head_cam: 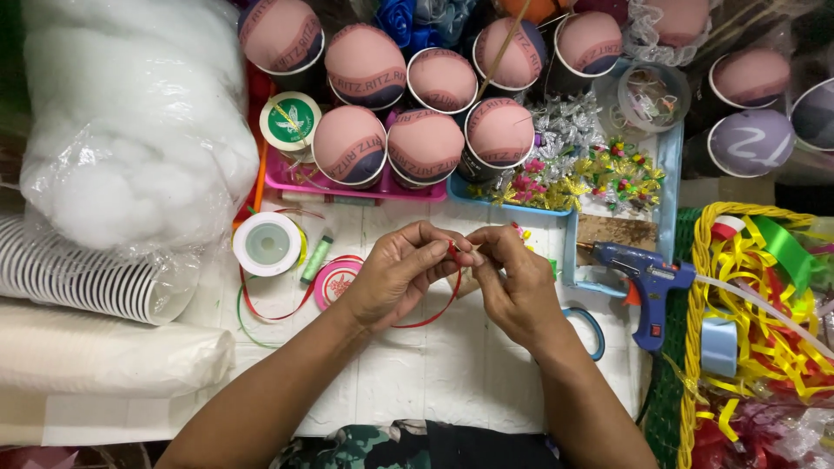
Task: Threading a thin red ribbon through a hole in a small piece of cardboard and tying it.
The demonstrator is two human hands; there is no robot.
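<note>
My left hand and my right hand meet fingertip to fingertip over the white tabletop. Between them they pinch a thin red ribbon, which loops down under my left hand and trails left toward a pink ribbon spool. A small wooden stick seems to lie between the fingers of my right hand, mostly hidden.
A white tape roll and a green thread spool lie at left. A blue glue gun rests at right beside a yellow basket of ribbons. Several cups with pink domes, stacked cups and a stuffing bag ring the work area.
</note>
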